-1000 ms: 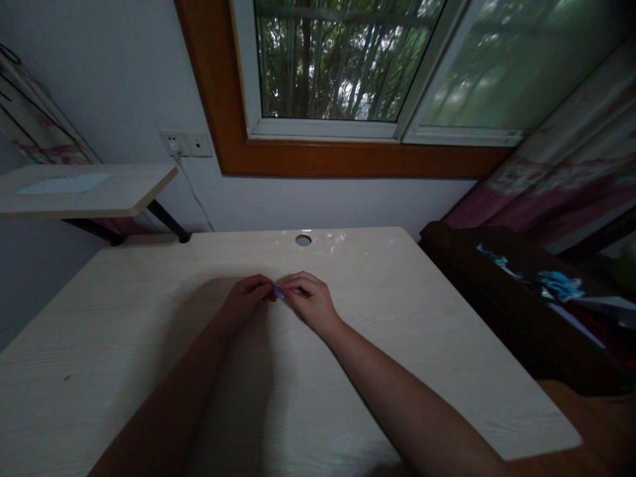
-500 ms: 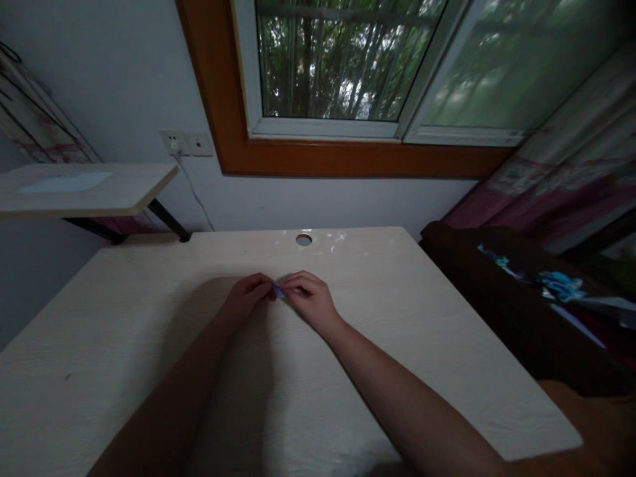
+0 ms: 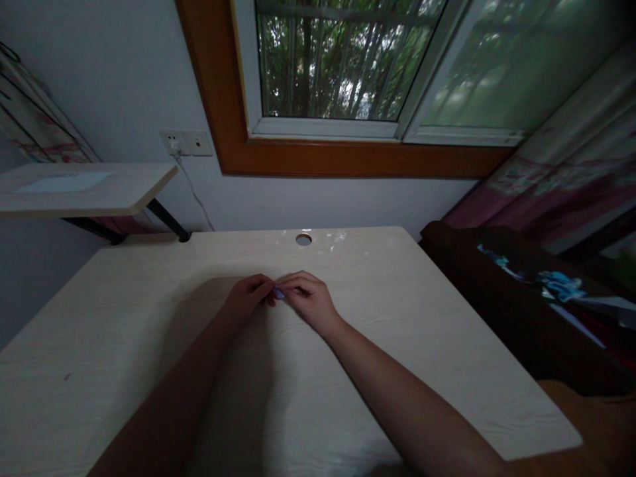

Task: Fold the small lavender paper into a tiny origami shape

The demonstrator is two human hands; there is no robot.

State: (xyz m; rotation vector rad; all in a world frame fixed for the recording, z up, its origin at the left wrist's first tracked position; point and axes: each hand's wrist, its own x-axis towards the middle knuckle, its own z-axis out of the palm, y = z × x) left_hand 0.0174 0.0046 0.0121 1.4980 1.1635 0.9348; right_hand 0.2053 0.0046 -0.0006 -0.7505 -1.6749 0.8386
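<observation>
A small purple piece, perhaps folded paper point(image 3: 279, 293), shows between my fingertips above the far half of the pale desk point(image 3: 397, 318). My left hand point(image 3: 248, 296) pinches its left side between thumb and fingers. From the right, my right hand point(image 3: 312, 295) closes its thumb and fingertips on the other side. Both hands nearly meet. Most of the piece is hidden by the fingers, so its full shape cannot be made out.
A raised shelf point(image 3: 149, 185) with a sheet of paper point(image 3: 64, 182) stands at the back left. Behind the hands is a round cable hole point(image 3: 303, 240). Right of the desk, a dark surface holds blue crumpled items point(image 3: 561, 285). A window point(image 3: 338, 66) is ahead.
The fingers have shifted slightly around the purple piece, and a little less of it shows now. Both arms stay in nearly the same place.
</observation>
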